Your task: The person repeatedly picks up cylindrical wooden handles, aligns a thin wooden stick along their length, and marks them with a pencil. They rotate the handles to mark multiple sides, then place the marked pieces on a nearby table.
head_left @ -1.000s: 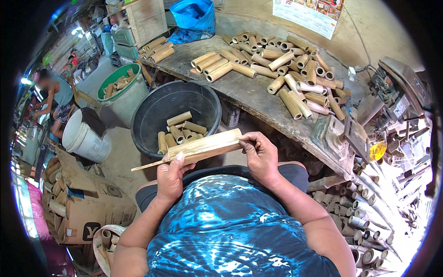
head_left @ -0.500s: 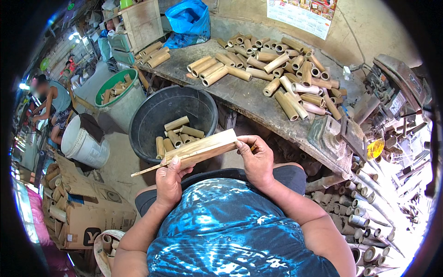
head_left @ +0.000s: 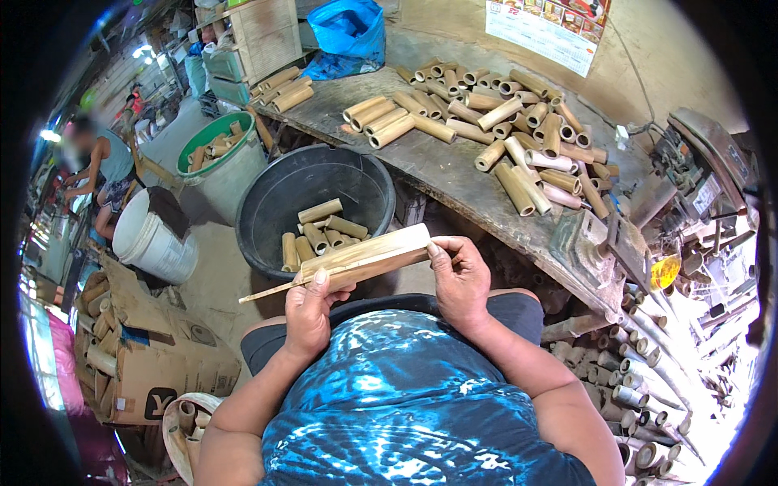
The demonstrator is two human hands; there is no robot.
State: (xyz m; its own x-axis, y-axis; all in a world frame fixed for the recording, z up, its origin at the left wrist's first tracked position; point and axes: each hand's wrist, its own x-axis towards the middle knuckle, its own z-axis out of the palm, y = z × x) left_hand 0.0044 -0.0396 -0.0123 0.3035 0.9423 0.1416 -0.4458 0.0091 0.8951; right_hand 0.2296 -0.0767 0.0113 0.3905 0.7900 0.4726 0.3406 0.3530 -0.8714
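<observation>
Above my lap, a long pale piece of wood or split bamboo (head_left: 377, 253) with flat faces lies tilted, its right end higher. My left hand (head_left: 309, 312) is closed round its left part, thumb on top. A thin stick (head_left: 263, 293) juts out to the left past that hand; whether it is joined to the piece I cannot tell. My right hand (head_left: 462, 279) pinches the right end between thumb and fingers. Just beyond, a black tub (head_left: 250, 212) holds several short bamboo tubes (head_left: 326, 236).
A workbench (head_left: 454, 180) bears a heap of cut bamboo tubes (head_left: 519, 121), a blue bag (head_left: 347, 40) and a machine (head_left: 689, 170) at right. Left stand a green-rimmed bin (head_left: 212, 182), a white bucket (head_left: 154, 243) and a carton (head_left: 174, 368). Another person (head_left: 109, 162) works far left.
The view has shifted slightly, so the surroundings sit a little further right and mostly lower. Both hands keep their hold on the piece, which stays at nearly the same tilt.
</observation>
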